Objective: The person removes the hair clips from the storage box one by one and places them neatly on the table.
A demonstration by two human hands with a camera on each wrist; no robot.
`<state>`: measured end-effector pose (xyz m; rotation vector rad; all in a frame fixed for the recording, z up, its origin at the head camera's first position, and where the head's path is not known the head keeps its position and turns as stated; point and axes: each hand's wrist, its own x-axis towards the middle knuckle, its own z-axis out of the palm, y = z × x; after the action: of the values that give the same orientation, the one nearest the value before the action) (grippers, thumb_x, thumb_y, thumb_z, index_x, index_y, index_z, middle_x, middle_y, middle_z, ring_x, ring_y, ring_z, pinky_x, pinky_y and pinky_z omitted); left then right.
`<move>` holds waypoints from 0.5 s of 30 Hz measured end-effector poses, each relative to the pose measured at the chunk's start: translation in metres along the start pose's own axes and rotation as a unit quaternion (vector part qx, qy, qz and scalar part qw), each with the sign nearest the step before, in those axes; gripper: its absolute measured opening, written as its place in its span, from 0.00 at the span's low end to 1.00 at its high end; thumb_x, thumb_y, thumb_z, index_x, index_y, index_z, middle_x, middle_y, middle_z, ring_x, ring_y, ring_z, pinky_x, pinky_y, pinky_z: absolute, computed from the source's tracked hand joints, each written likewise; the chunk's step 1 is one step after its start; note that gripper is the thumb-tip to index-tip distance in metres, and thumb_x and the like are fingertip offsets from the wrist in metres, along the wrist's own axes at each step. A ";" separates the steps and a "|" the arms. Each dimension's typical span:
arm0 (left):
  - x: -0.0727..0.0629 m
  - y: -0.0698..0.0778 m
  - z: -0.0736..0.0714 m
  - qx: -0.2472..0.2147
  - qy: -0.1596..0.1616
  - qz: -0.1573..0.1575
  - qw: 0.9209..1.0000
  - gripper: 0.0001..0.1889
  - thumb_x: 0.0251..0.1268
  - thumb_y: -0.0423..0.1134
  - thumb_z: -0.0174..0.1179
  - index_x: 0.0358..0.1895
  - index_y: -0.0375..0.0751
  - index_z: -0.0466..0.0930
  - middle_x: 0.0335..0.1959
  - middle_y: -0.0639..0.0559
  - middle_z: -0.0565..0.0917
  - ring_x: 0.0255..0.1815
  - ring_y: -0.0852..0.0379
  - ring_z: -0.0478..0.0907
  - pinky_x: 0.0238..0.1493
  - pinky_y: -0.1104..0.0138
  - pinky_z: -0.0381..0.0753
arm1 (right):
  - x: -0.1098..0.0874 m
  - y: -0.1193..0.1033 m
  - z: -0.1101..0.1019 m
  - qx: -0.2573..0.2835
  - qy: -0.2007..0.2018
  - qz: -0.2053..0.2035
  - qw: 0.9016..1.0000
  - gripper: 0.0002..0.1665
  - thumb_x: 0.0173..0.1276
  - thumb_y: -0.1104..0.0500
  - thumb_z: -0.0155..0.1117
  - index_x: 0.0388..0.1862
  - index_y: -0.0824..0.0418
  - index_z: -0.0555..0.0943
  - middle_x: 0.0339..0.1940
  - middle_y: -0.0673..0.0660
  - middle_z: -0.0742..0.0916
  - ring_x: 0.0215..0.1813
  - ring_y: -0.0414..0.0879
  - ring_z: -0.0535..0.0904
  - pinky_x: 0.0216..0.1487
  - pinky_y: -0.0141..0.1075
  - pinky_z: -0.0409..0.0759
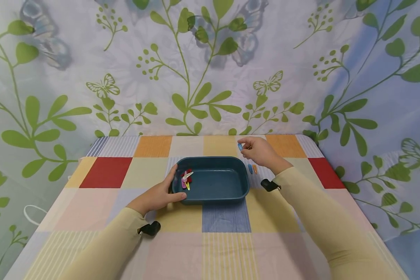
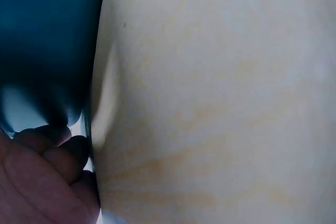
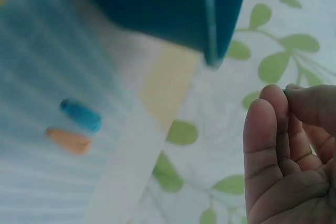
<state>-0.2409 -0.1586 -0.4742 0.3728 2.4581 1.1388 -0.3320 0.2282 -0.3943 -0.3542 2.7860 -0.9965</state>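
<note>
A dark teal tray sits on the table, and my left hand grips its left end. The thumb lies at the tray's front left corner, with the fingers along the left side; in the left wrist view curled fingers press against the wall. Inside the tray's left part lie several snap hair clips, red, pink, purple, yellow and whitish. My right hand is raised beyond the tray's far right corner, pinching a blue hair clip between thumb and fingertips. In the right wrist view the fingers mostly hide that clip.
Right of the tray, a blue hair clip and an orange hair clip lie side by side on the patchwork tablecloth. A leaf-patterned curtain hangs behind the table. A white cord loop shows at the left edge.
</note>
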 end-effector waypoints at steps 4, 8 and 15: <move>0.000 0.000 0.000 -0.003 0.000 0.000 1.000 0.60 0.67 0.63 0.68 0.86 0.71 0.25 0.88 0.44 0.48 0.85 0.36 0.55 0.79 0.36 0.60 | -0.002 0.018 -0.006 -0.021 0.006 0.010 1.000 0.27 0.80 0.59 0.59 0.75 0.58 0.76 0.53 0.62 0.89 0.38 0.49 0.84 0.28 0.35 0.70; 0.000 0.002 -0.001 -0.005 -0.001 -0.003 1.000 0.61 0.67 0.63 0.68 0.86 0.71 0.25 0.88 0.44 0.48 0.85 0.36 0.55 0.79 0.36 0.59 | -0.005 0.035 -0.009 -0.038 0.007 0.021 0.999 0.26 0.79 0.60 0.58 0.74 0.60 0.77 0.51 0.63 0.90 0.35 0.48 0.82 0.31 0.35 0.72; 0.001 0.002 -0.001 -0.008 -0.002 -0.007 1.000 0.61 0.66 0.64 0.68 0.85 0.71 0.24 0.88 0.44 0.48 0.85 0.36 0.53 0.80 0.35 0.59 | -0.009 0.061 -0.010 -0.043 0.009 0.031 0.999 0.27 0.77 0.62 0.59 0.73 0.66 0.77 0.48 0.63 0.90 0.36 0.47 0.82 0.32 0.36 0.74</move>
<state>-0.2420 -0.1574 -0.4727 0.3522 2.4417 1.1505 -0.3359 0.2823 -0.4253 -0.2701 2.8441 -0.8738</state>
